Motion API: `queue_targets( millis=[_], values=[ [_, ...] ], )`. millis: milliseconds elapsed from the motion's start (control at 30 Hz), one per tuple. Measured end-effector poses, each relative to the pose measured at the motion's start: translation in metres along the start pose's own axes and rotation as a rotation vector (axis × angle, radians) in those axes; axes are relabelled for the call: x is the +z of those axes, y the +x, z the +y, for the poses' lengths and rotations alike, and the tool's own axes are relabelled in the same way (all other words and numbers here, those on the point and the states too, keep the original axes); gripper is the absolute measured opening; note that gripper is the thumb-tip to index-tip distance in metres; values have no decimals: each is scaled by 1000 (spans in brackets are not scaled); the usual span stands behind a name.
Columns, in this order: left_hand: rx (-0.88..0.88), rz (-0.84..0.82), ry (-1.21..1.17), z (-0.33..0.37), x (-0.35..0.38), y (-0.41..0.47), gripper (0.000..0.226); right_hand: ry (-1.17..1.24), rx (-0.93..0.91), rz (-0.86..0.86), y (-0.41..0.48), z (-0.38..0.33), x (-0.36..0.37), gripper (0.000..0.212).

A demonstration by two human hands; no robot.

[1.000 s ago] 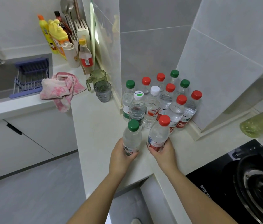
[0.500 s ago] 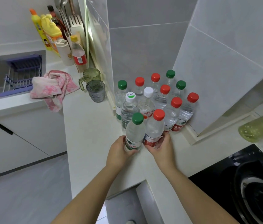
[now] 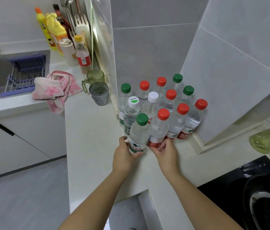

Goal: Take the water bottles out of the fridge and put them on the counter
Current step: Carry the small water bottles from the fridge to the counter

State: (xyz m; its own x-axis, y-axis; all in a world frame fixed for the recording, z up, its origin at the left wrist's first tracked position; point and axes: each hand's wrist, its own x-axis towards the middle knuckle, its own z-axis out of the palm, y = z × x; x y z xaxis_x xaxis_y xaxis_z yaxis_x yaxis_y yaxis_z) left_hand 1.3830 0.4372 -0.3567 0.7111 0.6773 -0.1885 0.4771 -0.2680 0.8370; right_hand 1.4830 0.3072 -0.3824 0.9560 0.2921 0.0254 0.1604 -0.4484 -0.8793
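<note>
The left hand (image 3: 124,156) wraps fingers and thumb round the lower label of a green-capped bottle (image 3: 139,133), and the right hand (image 3: 165,151) curls its fingers round the foot of a red-capped bottle (image 3: 158,130) just beside it, the two bottles touching side to side between the hands. Both stand upright on the counter (image 3: 91,146), long axis vertical (the fingers hide part of the bases, so whether they are fully set down cannot be told). Each bottle lies straight ahead of its own hand, so neither arm needs to cross the other. Right behind the pair, and touching it, stands the group of bottles (image 3: 178,120), packed into the corner where the tiled walls (image 3: 147,55) meet, which leaves no room further forward. The coming move is most likely a release, both hands drawn back toward the body over the bare counter without tipping the front pair. The glasses (image 3: 98,93) to the left and the stove (image 3: 247,188) to the right sit well apart, and the fridge is out of view
</note>
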Motion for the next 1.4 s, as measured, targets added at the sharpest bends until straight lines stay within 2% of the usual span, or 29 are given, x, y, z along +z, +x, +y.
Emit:
queue_targets(
  millis=[200,333,567,700,767,800,900,1000,1100,1200,1400],
  values=[
    [41,-38,-41,-2,1,7,110,-62,-17,-13,-2,0,-1,32],
    [84,-125,-72,3,-1,10,102,-73,-14,-18,2,2,-5,28],
    [92,-141,-62,-2,-3,11,112,-52,-10,-17,2,-1,-6,28],
    [65,-207,84,-13,-14,15,138,-88,28,92,-1,6,-15,48],
    [63,-250,185,-16,-24,16,143,18,133,157,-3,9,-21,60],
    [73,-265,196,-20,-29,18,139,95,181,168,-5,9,-24,75],
    [105,-310,226,-26,-43,27,131,213,194,98,-2,8,-30,119],
    [110,-321,291,-24,-48,43,145,189,180,-18,4,5,-29,146],
    [171,-357,333,-14,-49,57,149,50,180,-43,9,2,-28,155],
    [260,-398,376,-8,-46,67,151,-135,158,-70,8,0,-26,151],
    [301,-405,435,-10,-44,73,151,-187,173,-32,13,-5,-13,150]
  ],
)
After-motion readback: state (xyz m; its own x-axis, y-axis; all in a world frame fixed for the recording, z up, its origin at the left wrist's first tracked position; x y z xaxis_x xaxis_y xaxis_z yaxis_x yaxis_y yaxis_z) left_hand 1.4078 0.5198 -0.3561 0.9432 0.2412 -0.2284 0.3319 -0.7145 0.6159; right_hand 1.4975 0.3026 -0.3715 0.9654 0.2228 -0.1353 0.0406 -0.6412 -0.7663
